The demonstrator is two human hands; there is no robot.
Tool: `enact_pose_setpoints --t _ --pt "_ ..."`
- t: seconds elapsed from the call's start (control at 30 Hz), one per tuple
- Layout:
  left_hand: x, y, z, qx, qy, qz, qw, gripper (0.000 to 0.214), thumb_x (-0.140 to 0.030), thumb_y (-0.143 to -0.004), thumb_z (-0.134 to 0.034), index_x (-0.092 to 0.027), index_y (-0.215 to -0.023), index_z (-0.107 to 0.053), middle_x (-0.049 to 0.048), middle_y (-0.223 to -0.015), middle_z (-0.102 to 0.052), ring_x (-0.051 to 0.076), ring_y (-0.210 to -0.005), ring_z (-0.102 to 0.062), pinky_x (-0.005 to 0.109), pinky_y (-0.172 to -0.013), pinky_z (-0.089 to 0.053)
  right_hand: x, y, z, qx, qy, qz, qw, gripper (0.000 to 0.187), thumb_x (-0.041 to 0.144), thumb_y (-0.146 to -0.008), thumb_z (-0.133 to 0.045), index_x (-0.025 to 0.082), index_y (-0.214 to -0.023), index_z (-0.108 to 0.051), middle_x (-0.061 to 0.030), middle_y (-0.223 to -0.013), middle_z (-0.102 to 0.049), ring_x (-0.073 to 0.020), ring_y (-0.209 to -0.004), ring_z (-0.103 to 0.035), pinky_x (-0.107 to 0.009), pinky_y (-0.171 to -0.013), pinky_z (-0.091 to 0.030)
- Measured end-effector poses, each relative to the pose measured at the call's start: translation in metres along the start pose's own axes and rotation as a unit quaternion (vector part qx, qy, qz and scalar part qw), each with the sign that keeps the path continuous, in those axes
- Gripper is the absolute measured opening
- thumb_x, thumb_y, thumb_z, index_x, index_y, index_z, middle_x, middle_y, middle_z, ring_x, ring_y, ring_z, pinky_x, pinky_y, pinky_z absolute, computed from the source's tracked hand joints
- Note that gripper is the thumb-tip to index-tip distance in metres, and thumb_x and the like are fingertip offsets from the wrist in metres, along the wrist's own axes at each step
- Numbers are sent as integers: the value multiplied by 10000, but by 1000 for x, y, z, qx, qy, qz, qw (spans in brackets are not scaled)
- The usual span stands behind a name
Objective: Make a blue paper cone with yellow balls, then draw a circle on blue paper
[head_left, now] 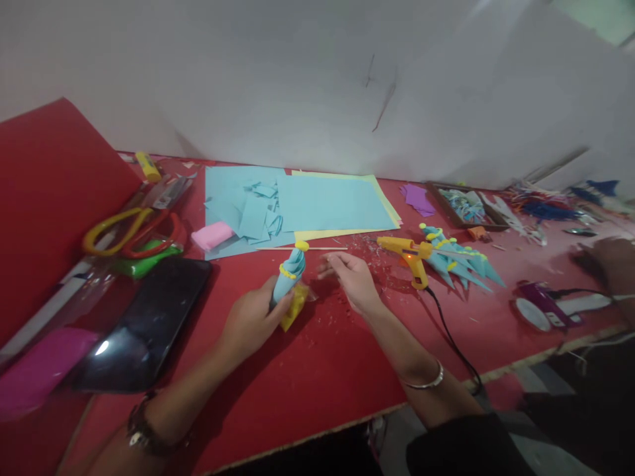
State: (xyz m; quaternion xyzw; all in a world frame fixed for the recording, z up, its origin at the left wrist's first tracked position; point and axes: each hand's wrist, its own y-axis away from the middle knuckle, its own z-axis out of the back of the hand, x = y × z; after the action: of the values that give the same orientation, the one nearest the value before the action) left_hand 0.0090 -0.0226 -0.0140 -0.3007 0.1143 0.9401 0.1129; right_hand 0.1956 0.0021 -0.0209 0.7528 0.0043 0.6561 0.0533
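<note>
My left hand [253, 317] is closed around a rolled light-blue paper cone [289, 272] with a yellow band, held upright over the red table [317, 370]. A small yellow plastic packet [294, 308] lies under that hand. My right hand [350, 277] hovers just right of the cone with its fingers pinched together near a thin wooden stick [317, 248] that has a yellow bead on it. What the fingers pinch, if anything, is too small to see. A yellow glue gun [409, 254] stands to the right of my right hand, its light glowing.
Light-blue and yellow paper sheets [327, 205] with cut pieces lie behind. A black phone [143, 324], scissors [129, 231] and a pink roll [212, 235] are at left. Finished blue cones [461, 261] lie by the glue gun. Another person's hand [612, 261] is at far right.
</note>
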Motion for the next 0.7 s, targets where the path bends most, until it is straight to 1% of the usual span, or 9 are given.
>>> enact_pose_setpoints --t 0.07,0.1,0.17,0.27,0.37,0.47,0.57,0.63,0.7 --pt "0 0 0 -2 1 -2 1000 414 -464 -838 -283 -170 -989 -532 40 -693 -625 187 -607 -564 276 -530 -324 -1 -1 0 -4 10 12 1000 179 347 -671 -643 176 -705 -604 13 -588 -643 -121 -516 -612 -269 -598 -491" --pt "0 0 0 -3 2 -4 1000 412 -463 -838 -284 -172 -990 -532 38 -691 -624 185 -605 -563 274 -529 -325 -1 -1 0 1 7 15 1000 172 327 -648 -663 178 -707 -603 12 -602 -651 -127 -540 -622 -273 -614 -497" --pt "0 0 0 -6 3 -6 1000 408 -461 -840 -289 -177 -1006 -529 31 -691 -623 181 -607 -564 270 -529 -326 -1 -1 -1 20 -9 9 1000 185 300 -629 -676 182 -760 -622 -2 -681 -684 -145 -647 -656 -293 -704 -508" --pt "0 0 1 -6 -1 -10 1000 404 -455 -847 -290 -178 -1024 -523 24 -679 -620 177 -602 -564 265 -528 -328 -1 0 -2 33 -27 -2 999 205 321 -676 -635 184 -828 -638 -24 -781 -706 -162 -779 -671 -325 -816 -488" --pt "0 1 1 -7 -7 -15 1000 392 -452 -851 -290 -177 -995 -528 26 -676 -621 175 -594 -561 262 -522 -327 0 0 -1 17 -5 -4 1000 208 367 -730 -581 180 -802 -637 -29 -739 -700 -159 -694 -669 -332 -763 -501" --pt "0 1 1 -10 -9 -15 1000 373 -447 -849 -295 -181 -953 -535 21 -659 -614 170 -577 -556 257 -508 -320 0 1 0 -5 35 23 999 173 350 -696 -623 181 -730 -622 -11 -650 -675 -147 -611 -643 -311 -687 -510" --pt "0 1 1 -9 -9 -11 1000 377 -450 -849 -292 -180 -956 -533 23 -660 -615 174 -582 -559 258 -510 -320 1 1 -1 -3 32 34 999 168 316 -654 -659 186 -753 -621 -10 -680 -680 -155 -675 -653 -318 -731 -509" --pt "-1 1 1 -10 -4 -14 1000 382 -449 -850 -292 -182 -987 -529 29 -688 -629 180 -604 -570 261 -521 -325 2 1 -2 13 18 31 999 194 333 -675 -639 189 -805 -632 -22 -741 -692 -165 -742 -663 -338 -788 -497" --pt "-1 1 1 -11 0 -16 1000 389 -450 -851 -292 -186 -1012 -527 31 -710 -639 182 -618 -577 262 -530 -328 2 1 -2 24 12 24 999 217 370 -716 -598 191 -832 -637 -29 -753 -693 -173 -754 -666 -353 -802 -492"
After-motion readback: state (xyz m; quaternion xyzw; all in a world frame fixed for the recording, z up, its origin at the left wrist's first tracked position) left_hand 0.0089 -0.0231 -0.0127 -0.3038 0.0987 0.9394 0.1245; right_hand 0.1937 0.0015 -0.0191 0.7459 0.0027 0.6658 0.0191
